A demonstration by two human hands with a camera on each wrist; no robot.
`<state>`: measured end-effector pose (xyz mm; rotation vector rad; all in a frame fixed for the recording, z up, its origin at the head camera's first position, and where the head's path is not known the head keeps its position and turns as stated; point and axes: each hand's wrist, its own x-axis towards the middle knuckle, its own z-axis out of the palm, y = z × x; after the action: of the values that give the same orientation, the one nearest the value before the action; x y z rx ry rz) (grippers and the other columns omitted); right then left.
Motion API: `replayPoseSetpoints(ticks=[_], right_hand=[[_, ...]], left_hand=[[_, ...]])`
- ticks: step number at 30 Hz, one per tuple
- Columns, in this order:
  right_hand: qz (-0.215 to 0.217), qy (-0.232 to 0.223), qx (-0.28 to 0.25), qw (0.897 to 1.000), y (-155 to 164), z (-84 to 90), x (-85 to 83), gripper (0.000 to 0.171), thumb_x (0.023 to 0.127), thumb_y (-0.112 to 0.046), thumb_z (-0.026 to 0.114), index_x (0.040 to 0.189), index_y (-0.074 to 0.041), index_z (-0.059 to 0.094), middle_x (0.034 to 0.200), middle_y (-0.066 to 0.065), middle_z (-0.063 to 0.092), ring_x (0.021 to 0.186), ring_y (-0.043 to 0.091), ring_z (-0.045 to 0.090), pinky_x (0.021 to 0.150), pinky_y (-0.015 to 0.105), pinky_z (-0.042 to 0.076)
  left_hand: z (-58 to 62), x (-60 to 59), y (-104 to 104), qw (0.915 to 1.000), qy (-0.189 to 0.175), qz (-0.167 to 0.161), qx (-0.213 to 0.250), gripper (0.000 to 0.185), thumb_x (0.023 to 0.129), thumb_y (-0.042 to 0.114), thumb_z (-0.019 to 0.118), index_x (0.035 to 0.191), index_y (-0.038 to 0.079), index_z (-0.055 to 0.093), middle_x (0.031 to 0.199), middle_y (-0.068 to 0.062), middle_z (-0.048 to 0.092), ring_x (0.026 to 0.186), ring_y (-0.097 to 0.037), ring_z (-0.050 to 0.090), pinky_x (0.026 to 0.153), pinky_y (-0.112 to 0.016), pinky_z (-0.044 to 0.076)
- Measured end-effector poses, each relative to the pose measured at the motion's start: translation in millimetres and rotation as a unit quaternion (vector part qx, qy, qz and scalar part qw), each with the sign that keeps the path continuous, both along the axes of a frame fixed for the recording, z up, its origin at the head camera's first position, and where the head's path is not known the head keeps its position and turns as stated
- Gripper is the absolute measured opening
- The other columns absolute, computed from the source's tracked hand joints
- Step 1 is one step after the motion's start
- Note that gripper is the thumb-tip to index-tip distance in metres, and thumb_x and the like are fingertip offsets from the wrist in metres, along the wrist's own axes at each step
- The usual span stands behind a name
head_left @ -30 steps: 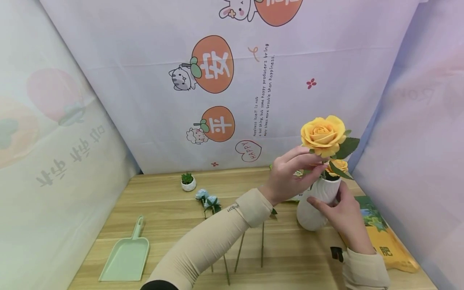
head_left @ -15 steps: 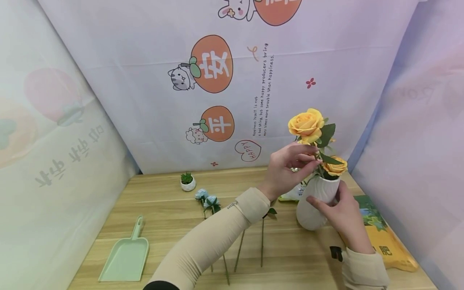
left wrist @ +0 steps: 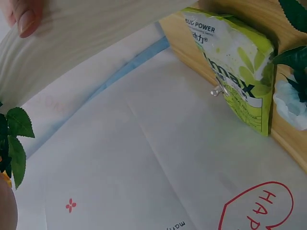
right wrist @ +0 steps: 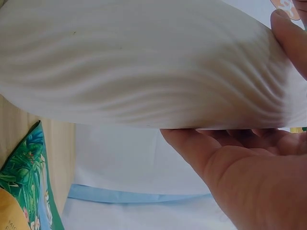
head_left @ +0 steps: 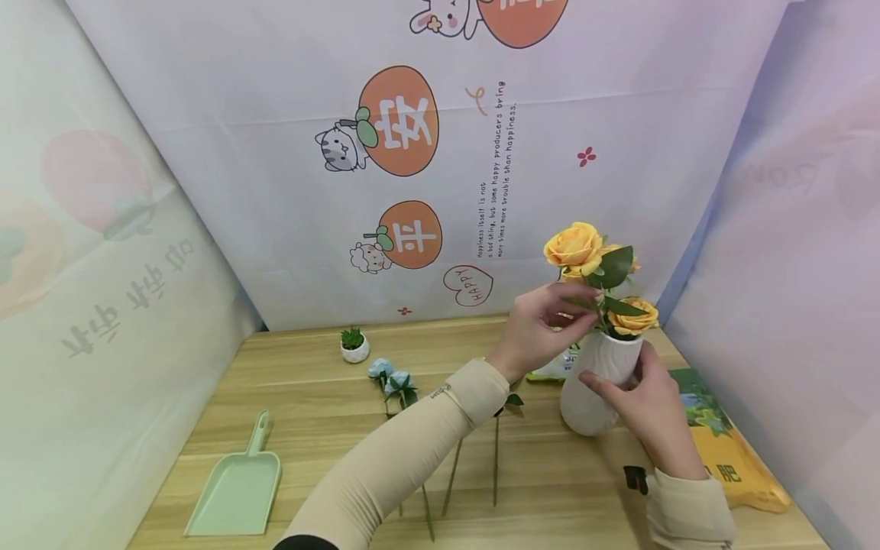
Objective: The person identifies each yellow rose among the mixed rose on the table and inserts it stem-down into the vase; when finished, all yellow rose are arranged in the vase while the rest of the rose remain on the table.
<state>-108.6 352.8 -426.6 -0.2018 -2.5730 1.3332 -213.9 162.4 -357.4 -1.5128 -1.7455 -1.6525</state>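
The yellow rose [head_left: 573, 246] stands with its stem going down into the mouth of the white vase [head_left: 596, 380], which sits upright on the right side of the wooden tabletop [head_left: 330, 428], near the back wall. A second, smaller yellow bloom [head_left: 635, 318] sits lower, at the vase's rim. The left hand [head_left: 543, 328] reaches across from the left and pinches the rose's stem just below the bloom, fingertips closed together among the green leaves. The right hand [head_left: 642, 401] wraps round the vase's body from the right, its thumb across the front and its fingers curled behind; the right wrist view shows the palm and a fingertip pressed to the ribbed white surface. Just beside the vase on the right lies a yellow and green bag [head_left: 722, 451]. Behind the vase, against the wall, leans a green packet [left wrist: 237, 62]. Left of the arms, blue flowers [head_left: 392, 382] lie on the tabletop with their stems pointing toward the person. A small potted plant [head_left: 354, 345] stands near the back edge, and a green scoop [head_left: 237, 489] lies at the near left.
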Motion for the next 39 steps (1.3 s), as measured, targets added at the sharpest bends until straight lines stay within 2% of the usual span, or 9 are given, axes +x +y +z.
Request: replayPoseSetpoints(ticks=[9,16,20,23,26,29,31,34,39], right_hand=[[0.003,0.001,-0.001,1.000,0.7,-0.4,0.1,0.102,0.094,-0.056,0.081,0.162,-0.002,0.028,0.148,0.032,0.053,0.126,0.050,0.061,0.093,0.067,0.058],[0.003,0.015,0.006,1.000,0.5,-1.7,0.5,0.101,0.094,-0.054,0.082,0.162,-0.001,0.029,0.146,0.033,0.055,0.124,0.049,0.062,0.092,0.064,0.058],[0.003,0.018,0.008,1.000,0.5,-2.2,0.0,0.101,0.094,-0.054,0.082,0.162,-0.001,0.029,0.146,0.033,0.055,0.124,0.049,0.062,0.091,0.064,0.058],[0.003,0.019,0.009,1.000,0.7,-2.3,-0.5,0.101,0.094,-0.054,0.082,0.163,-0.001,0.029,0.146,0.033,0.055,0.124,0.049,0.062,0.091,0.064,0.058],[0.005,0.017,0.006,1.000,0.9,-2.2,-0.6,0.100,0.095,-0.053,0.082,0.163,-0.001,0.029,0.146,0.032,0.054,0.124,0.049,0.062,0.091,0.063,0.059],[0.006,0.014,0.001,1.000,1.2,-2.3,-0.5,0.099,0.095,-0.051,0.082,0.163,-0.002,0.029,0.147,0.031,0.054,0.124,0.048,0.062,0.090,0.062,0.060],[0.007,0.012,-0.001,1.000,1.4,-2.3,-0.5,0.099,0.096,-0.051,0.082,0.163,-0.002,0.028,0.148,0.031,0.054,0.125,0.047,0.062,0.090,0.061,0.060],[0.006,0.012,0.002,1.000,1.8,-2.5,-0.9,0.099,0.096,-0.051,0.082,0.163,-0.002,0.028,0.147,0.031,0.054,0.124,0.047,0.062,0.090,0.060,0.060],[0.003,0.017,0.010,1.000,1.9,-2.8,-1.4,0.098,0.096,-0.051,0.082,0.162,-0.001,0.029,0.145,0.032,0.055,0.123,0.047,0.063,0.088,0.058,0.060]], left_hand=[[-5.2,-1.0,-1.2,0.9990,-0.008,0.013,-0.043,0.036,0.095,-0.006,0.079,0.129,0.001,0.071,0.122,-0.012,0.076,0.096,0.002,0.072,0.081,-0.021,0.063],[-8.0,-0.6,-0.4,0.9955,-0.027,0.012,-0.090,0.041,0.097,-0.001,0.079,0.137,0.004,0.069,0.124,-0.010,0.076,0.095,-0.003,0.073,0.082,-0.018,0.062],[-10.8,-1.1,-1.3,0.9942,-0.019,0.015,-0.105,0.042,0.099,0.000,0.077,0.139,0.005,0.068,0.122,-0.010,0.076,0.096,-0.003,0.073,0.082,-0.017,0.061],[-14.0,-2.5,-1.9,0.9935,0.008,0.024,-0.111,0.043,0.099,0.001,0.077,0.141,0.005,0.068,0.126,-0.010,0.076,0.096,0.002,0.070,0.083,-0.015,0.060],[-18.2,-4.1,-3.2,0.9898,0.067,0.043,-0.118,0.041,0.099,0.003,0.076,0.140,0.004,0.069,0.129,-0.009,0.075,0.098,0.003,0.067,0.087,-0.011,0.056],[-22.0,-5.0,-5.0,0.9825,0.130,0.063,-0.118,0.038,0.100,0.005,0.076,0.138,0.004,0.071,0.127,-0.008,0.075,0.101,-0.001,0.068,0.092,-0.009,0.053],[-23.2,-4.8,-5.9,0.9774,0.158,0.076,-0.119,0.037,0.100,0.006,0.076,0.137,0.005,0.072,0.126,-0.006,0.076,0.104,-0.004,0.069,0.095,-0.009,0.051],[-23.3,-3.4,-6.2,0.9706,0.181,0.094,-0.129,0.037,0.102,0.010,0.075,0.138,0.008,0.072,0.130,-0.004,0.076,0.112,-0.005,0.068,0.101,-0.009,0.048],[-25.5,-2.5,-5.8,0.9645,0.186,0.113,-0.150,0.037,0.103,0.013,0.073,0.140,0.011,0.072,0.136,-0.003,0.074,0.125,-0.005,0.065,0.108,-0.010,0.044]])
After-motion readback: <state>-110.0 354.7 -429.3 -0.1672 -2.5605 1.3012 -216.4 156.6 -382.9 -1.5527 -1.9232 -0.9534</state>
